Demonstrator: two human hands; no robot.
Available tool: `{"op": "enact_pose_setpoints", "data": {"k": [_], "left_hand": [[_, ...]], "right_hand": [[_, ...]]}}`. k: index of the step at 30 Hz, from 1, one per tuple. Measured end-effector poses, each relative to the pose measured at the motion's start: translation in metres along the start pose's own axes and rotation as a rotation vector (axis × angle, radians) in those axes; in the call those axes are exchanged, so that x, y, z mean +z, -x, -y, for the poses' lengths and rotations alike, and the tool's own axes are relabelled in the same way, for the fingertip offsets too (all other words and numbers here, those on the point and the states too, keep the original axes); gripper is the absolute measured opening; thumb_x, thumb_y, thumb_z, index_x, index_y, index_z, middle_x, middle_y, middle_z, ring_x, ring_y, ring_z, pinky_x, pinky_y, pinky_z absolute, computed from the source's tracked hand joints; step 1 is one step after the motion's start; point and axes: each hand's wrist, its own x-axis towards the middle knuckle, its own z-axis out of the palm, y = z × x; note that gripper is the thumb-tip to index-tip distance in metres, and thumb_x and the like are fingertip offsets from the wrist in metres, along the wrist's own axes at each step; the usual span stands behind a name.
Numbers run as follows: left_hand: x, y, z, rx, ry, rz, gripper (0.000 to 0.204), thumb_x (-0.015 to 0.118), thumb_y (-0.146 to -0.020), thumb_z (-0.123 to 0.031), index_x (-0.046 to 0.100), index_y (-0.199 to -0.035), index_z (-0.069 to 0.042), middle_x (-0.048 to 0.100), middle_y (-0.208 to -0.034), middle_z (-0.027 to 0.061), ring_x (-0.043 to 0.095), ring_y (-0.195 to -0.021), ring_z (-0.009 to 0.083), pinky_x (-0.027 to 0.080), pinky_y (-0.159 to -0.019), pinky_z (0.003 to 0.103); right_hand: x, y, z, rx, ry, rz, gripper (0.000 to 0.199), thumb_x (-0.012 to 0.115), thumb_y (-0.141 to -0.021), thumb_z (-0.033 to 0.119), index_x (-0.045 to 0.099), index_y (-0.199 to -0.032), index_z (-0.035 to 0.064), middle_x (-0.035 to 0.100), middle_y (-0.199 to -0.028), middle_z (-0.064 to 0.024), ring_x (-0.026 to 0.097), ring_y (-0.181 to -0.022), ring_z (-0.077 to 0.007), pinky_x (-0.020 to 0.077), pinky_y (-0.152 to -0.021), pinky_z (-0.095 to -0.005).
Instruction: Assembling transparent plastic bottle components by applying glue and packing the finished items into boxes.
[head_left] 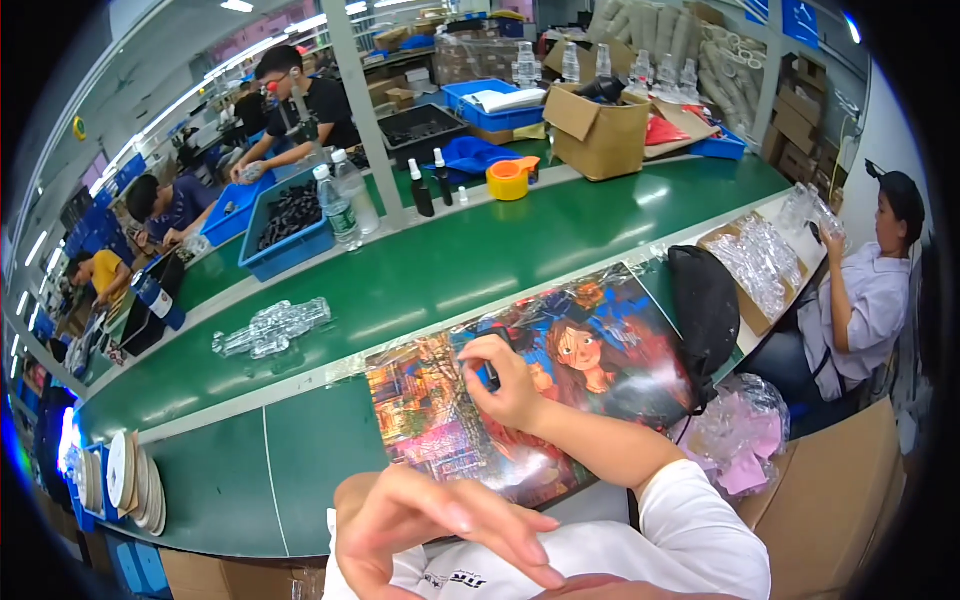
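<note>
My right hand point(505, 385) pinches a small dark piece on the glossy plastic-wrapped picture board point(560, 385) lying near me on the green desk point(420, 270), left hand point(430, 525) loose and empty below, and that slick film could let the board skid.

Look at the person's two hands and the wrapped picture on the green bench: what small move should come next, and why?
Probably bring the left hand up to steady the near edge of the wrapped picture. The right hand already rests on its clear film, fingers pinched around something small and dark, while the left hovers open, touching nothing, just short of the picture, which slightly overhangs the bench.
</note>
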Motion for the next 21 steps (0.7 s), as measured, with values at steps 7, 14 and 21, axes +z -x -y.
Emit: {"op": "enact_pose_setpoints", "data": {"k": [7, 14, 21], "left_hand": [[-0.0021, -0.0091, -0.0018, 0.095, 0.015, 0.067, 0.066, 0.064, -0.078, -0.009, 0.024, -0.13, -0.001, 0.047, -0.112, 0.0333, 0.061, -0.092, 0.0452, 0.028, -0.102, 0.059], [-0.0045, -0.009, 0.0008, 0.121, 0.017, 0.055, 0.062, 0.063, -0.078, -0.009, 0.027, -0.128, -0.001, 0.047, -0.111, 0.0326, 0.061, -0.092, 0.0436, 0.029, -0.101, 0.059], [-0.0042, -0.0034, -0.0012, 0.125, 0.006, 0.065, 0.061, 0.063, -0.079, -0.009, 0.027, -0.128, -0.001, 0.047, -0.11, 0.0319, 0.061, -0.092, 0.0436, 0.028, -0.101, 0.059]], "right_hand": [[0.0012, 0.0007, 0.0041, -0.008, -0.025, 0.02, 0.026, 0.057, -0.075, -0.006, 0.052, -0.099, 0.0007, 0.055, -0.093, -0.0142, 0.058, -0.075, -0.0217, 0.0474, -0.07, -0.0299], [-0.0002, -0.0015, 0.0008, -0.029, -0.003, 0.013, 0.025, 0.057, -0.076, -0.006, 0.052, -0.1, 0.0004, 0.055, -0.094, -0.0144, 0.058, -0.074, -0.0207, 0.0474, -0.068, -0.029], [0.0009, -0.0032, 0.0017, -0.04, 0.003, 0.014, 0.025, 0.057, -0.076, -0.005, 0.052, -0.1, 0.0006, 0.055, -0.094, -0.0141, 0.057, -0.074, -0.0205, 0.0472, -0.068, -0.0286]]}}
